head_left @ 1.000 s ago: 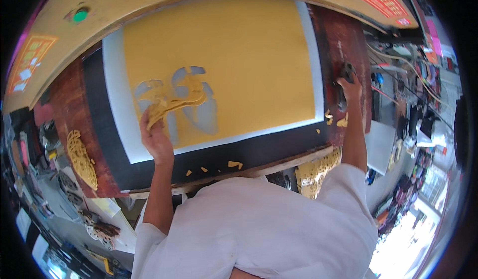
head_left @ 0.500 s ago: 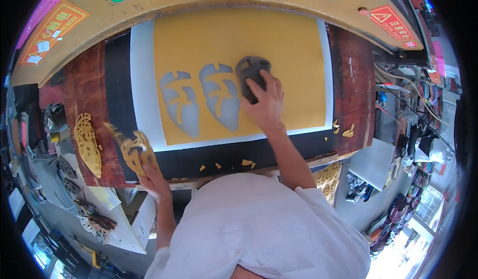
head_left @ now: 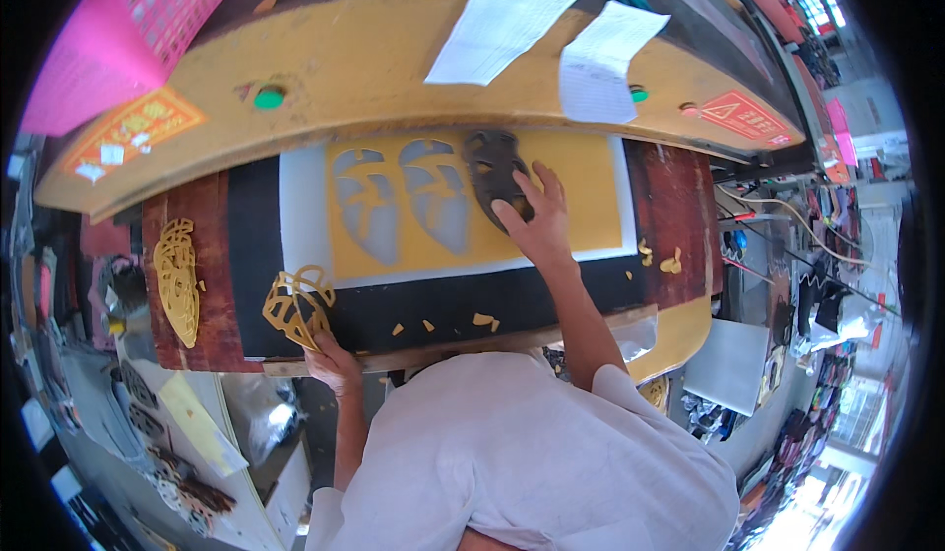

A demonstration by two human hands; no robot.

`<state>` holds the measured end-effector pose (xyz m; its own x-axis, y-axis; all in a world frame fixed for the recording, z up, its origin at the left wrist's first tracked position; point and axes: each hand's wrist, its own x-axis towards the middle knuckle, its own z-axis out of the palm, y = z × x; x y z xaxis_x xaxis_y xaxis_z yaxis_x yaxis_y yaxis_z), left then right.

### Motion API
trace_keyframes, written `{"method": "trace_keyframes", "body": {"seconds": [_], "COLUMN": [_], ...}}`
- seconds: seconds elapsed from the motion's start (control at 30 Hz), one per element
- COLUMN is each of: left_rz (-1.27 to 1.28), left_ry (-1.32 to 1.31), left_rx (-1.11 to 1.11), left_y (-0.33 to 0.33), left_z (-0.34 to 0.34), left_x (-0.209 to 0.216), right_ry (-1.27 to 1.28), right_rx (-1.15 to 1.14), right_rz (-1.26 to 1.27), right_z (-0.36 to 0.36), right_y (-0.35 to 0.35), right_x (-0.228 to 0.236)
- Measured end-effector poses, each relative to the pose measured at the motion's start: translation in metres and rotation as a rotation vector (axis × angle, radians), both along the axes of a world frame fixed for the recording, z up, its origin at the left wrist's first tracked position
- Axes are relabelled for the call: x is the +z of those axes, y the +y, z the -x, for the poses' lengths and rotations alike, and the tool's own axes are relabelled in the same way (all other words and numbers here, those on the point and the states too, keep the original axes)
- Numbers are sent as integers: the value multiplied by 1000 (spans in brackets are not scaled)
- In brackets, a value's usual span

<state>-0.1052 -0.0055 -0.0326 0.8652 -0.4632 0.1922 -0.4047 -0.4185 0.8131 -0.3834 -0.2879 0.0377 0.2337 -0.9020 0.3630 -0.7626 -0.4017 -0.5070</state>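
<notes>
1. Head view: right hand [head_left: 536, 221] flat on dark die [head_left: 495, 167], fingers spread open, pressing it onto yellow sheet [head_left: 581, 182] beside two cut holes [head_left: 404, 202], likely to keep cuts close.
2. Left hand [head_left: 333, 362] at table [head_left: 187, 339] edge, fingers gripping yellow cutout [head_left: 295, 305], held clear of sheet.
3. Another cutout [head_left: 177, 277] lying apart, left.
</notes>
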Motion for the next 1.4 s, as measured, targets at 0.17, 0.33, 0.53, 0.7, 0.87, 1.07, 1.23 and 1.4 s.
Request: {"method": "trace_keyframes", "body": {"seconds": [0.17, 0.33, 0.53, 0.7, 0.87, 1.07, 1.23, 1.4], "left_rz": [103, 148, 105, 76, 69, 35, 66, 353], "left_ry": [120, 119, -33, -183, -211, -151, -73, 510], "left_rx": [6, -140, -284, -276, -267, -265, -301, -39], "left_y": [-80, -146, -211, -226, -222, -221, -180, -118], "left_z": [-37, -67, -91, -93, -95, -95, -80, -49], "left_x": [-16, -16, -9, -12, -16, -13, -10, 25], "right_ry": [-441, -414, -264, 161, 171, 124, 78, -134], "right_rx": [-231, -376, -192, 84, 23, 32, 22, -8], "right_rz": [-333, 23, -202, 76, 136, 117, -105, -526], "right_z": [73, 86, 80, 83, 81, 86, 101, 117], "right_y": [-41, -119, -124, -85, -79, -76, -34, 26], "right_x": [24, 55, 28, -37, -57, -57, -50, -13]}}
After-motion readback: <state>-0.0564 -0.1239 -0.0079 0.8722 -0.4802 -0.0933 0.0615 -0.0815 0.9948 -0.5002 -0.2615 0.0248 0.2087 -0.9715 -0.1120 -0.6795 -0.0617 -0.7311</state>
